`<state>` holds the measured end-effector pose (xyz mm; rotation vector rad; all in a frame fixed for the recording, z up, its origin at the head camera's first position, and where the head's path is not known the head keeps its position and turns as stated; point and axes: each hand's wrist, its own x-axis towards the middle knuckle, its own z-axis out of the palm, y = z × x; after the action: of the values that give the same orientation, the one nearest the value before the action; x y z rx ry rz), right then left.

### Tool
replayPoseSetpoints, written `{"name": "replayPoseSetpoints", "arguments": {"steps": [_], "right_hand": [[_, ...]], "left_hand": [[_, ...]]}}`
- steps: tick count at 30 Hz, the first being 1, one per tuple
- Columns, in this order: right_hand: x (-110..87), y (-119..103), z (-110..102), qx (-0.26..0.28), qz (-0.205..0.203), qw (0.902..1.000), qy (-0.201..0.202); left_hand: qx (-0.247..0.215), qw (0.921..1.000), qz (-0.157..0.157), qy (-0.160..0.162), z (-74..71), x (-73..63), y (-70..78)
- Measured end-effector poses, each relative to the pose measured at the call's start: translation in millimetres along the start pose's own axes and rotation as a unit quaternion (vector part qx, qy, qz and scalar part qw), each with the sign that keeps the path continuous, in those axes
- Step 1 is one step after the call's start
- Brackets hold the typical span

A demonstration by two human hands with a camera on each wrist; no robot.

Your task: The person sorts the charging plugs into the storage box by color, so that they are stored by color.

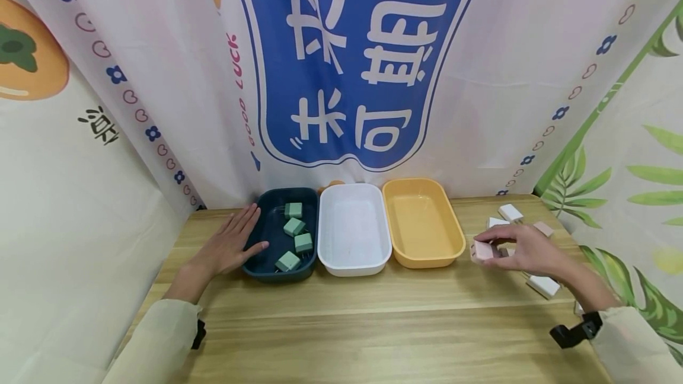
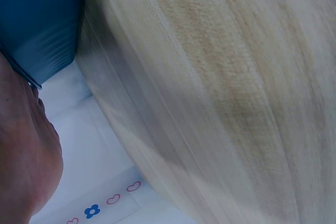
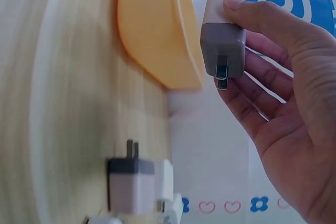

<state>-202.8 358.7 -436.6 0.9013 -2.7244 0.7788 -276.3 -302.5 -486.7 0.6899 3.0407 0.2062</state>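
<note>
Adapter, pink and grey, pinched in right hand; prongs toward the viewer in right wrist view. Yellow tray just left of that hand, the nearer of the two hands. Left hand: fingers extended, resting at dark tray's left rim.

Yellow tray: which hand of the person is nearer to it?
Right. The right hand holds a pink plug just right of the yellow tray; the left hand touches the dark tray, beyond the white tray.
</note>
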Motion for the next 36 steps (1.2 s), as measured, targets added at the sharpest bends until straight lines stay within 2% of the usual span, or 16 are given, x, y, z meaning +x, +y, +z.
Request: {"name": "replayPoseSetpoints", "arguments": {"steps": [6,13,22,30,36], "right_hand": [[19.0,-7,1,0.018,0.013,0.9994,-0.026],[40.5,-14,7,0.056,-0.014,0.9981,-0.023],[66.3,-25,15,0.034,-0.008,0.9991,-0.024],[88.5,-35,23,0.083,0.002,0.9958,-0.040],[105.6,-38,32,0.105,-0.009,0.9935,-0.043]], "left_hand": [[0.000,1.0000,0.000,0.002,-0.1,0.3,-0.3],[0.000,1.0000,0.002,0.000,-0.8,-0.3,0.3],[0.000,1.0000,0.002,0.001,-0.2,0.2,-0.2],[-0.001,1.0000,0.003,-0.002,-0.9,-0.3,0.5],[0.001,1.0000,0.003,-0.001,-1.4,-1.0,0.8]]}}
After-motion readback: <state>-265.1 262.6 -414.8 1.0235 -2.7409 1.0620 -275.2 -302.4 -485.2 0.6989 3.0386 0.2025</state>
